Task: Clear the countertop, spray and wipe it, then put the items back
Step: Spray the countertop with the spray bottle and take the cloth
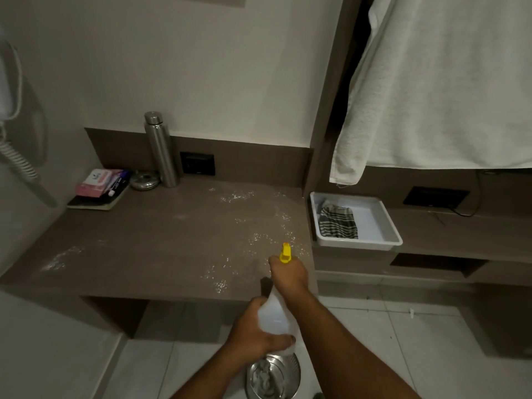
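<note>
Head view, looking down over a brown matte stone-look surface (pixel 149 240) set into a corner of pale walls. The right hand (pixel 288 273) wraps around the neck of a translucent white plastic spray bottle (pixel 275 313) just behind its yellow nozzle (pixel 286 252), which points out over the near right part of the surface. The left hand (pixel 257 334) cups and grips the bottle's body from below and the left, thumb laid across its lower side. Both hands are thus clamped on the same bottle, held above the front edge of the surface. Pale glistening spray droplets (pixel 260 237) speckle the right half of the surface, with a fainter patch near its left front edge.

At the back left corner stand a tall brushed-steel water bottle with a round cap (pixel 161 151), a small round shiny metal lidded container (pixel 144 180) just beside it, and a pink and white cardboard box (pixel 96 182) lying on a dark flat book (pixel 98 201), with a pen (pixel 118 182) alongside the box.

To the right, on a lower ledge, a white rectangular plastic tray (pixel 383 226) holds a dark striped folded cloth (pixel 338 223). A white terry towel (pixel 443 87) hangs above it. On the tiled floor below the hands sits a round steel bin (pixel 273 378).
</note>
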`<state>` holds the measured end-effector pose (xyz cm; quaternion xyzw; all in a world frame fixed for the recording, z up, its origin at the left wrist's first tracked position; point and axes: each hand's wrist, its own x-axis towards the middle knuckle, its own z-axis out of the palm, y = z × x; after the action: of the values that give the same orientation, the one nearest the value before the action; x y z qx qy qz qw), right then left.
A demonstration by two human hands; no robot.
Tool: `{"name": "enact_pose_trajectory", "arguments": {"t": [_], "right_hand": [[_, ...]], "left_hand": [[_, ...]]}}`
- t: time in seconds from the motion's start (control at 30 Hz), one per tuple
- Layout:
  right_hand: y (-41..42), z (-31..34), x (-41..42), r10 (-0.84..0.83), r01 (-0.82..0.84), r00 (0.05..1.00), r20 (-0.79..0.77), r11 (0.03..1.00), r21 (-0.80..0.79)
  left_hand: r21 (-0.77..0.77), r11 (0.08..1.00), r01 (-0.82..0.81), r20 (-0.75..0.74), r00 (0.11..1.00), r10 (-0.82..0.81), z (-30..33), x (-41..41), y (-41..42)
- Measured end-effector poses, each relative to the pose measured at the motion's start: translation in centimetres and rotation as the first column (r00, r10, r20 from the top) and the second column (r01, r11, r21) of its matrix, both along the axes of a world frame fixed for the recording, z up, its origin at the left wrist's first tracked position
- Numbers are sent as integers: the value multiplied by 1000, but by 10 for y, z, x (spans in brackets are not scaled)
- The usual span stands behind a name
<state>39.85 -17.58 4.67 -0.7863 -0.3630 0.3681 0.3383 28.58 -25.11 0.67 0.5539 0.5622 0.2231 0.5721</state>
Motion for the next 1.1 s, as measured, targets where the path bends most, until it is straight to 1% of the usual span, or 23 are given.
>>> {"name": "enact_pose_trajectory", "arguments": {"t": [0.07, 0.17, 0.27, 0.33, 0.43, 0.53, 0.63, 0.7, 0.77, 0.83, 0.9, 1.03, 1.1], "right_hand": [[-12, -3, 0, -34, 34, 999, 0, 999, -6], [-29, -6, 8, -128, 128, 991, 37, 992, -12], [-43, -8, 15, -142, 141, 990, -3, 990, -26], [-51, -12, 16, -142, 142, 990, 7, 989, -46], [-57, -20, 4, -80, 84, 996, 49, 994, -76], [-63, -32, -21, 29, -30, 1000, -11, 995, -100], [-72, -41, -34, 42, -35, 998, 56, 991, -132], [-77, -42, -38, 35, -28, 998, 47, 989, -149], [-80, -42, -43, 72, -73, 997, -14, 985, -155], [-81, -45, -48, 147, -143, 989, 10, 977, -161], [-80, -47, -55, 168, -157, 984, 58, 976, -154], [-77, -49, -77, 237, -234, 971, 12, 962, -139], [-75, -51, -88, 301, -295, 953, 29, 946, -134]], "left_hand": [[5, 998, 56, -31, 998, -56, -3, -6, -6], [8, 988, 153, -51, 987, -152, -6, -4, -14], [19, 979, 203, -39, 979, -202, -10, 0, -20], [10, 974, 225, -44, 973, -225, -14, 0, -26], [-37, 985, 170, -32, 985, -172, -23, -8, -41], [-80, 990, 112, -32, 993, -115, -34, -25, -52], [-76, 990, 117, -70, 990, -122, -37, -43, -63], [-75, 991, 108, -75, 991, -114, -41, -49, -70], [-82, 993, 87, -86, 992, -94, -46, -52, -76], [-82, 993, 83, -113, 989, -92, -47, -55, -79], [-89, 994, 67, -124, 989, -78, -46, -56, -82], [-104, 995, -8, -186, 983, -12, -51, -67, -85], [-91, 996, -24, -212, 977, 4, -54, -76, -83]]}}
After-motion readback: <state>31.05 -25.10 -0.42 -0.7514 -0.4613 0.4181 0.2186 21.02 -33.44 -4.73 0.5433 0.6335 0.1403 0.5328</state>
